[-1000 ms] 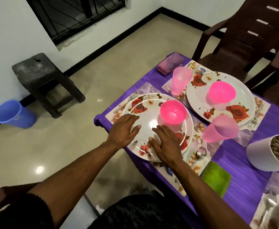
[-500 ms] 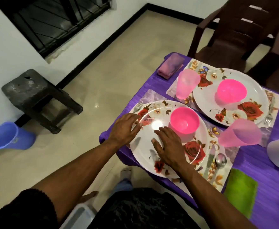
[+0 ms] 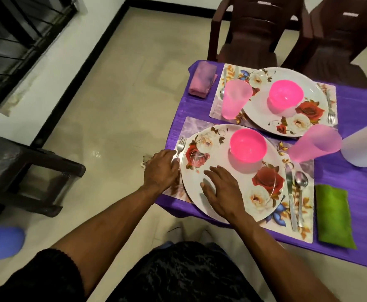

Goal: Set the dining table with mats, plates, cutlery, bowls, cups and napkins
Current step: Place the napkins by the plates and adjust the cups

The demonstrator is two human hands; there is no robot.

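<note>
Checking the head view, the only one on hand: my left hand (image 3: 161,168) sits at the left edge of the near plate (image 3: 232,173), fingers curled down onto the handle of the fork (image 3: 180,147). Whether they pinch the handle or merely press it I cannot tell; the fingertips are hidden. My right hand (image 3: 220,188) lies flat on the plate's near left portion, fingers straight and spread, holding nothing.

The fork lies on the mat (image 3: 302,214), just beside the plate's left rim, its long axis running near to far with the tines pointing far. It lies directly under my left hand and to the left of my right, so the left is the nearer hand for any straightening.

A pink bowl (image 3: 248,144) stands on the far part of the plate. Knife (image 3: 290,192) and spoon (image 3: 300,188) lie parallel on the mat's right side; the green napkin (image 3: 332,216) lies further right, on the purple cloth. A pink cup (image 3: 315,144) stands at the far right of this setting.

Judgement: this place is nearly complete, pending fork alignment.
</note>
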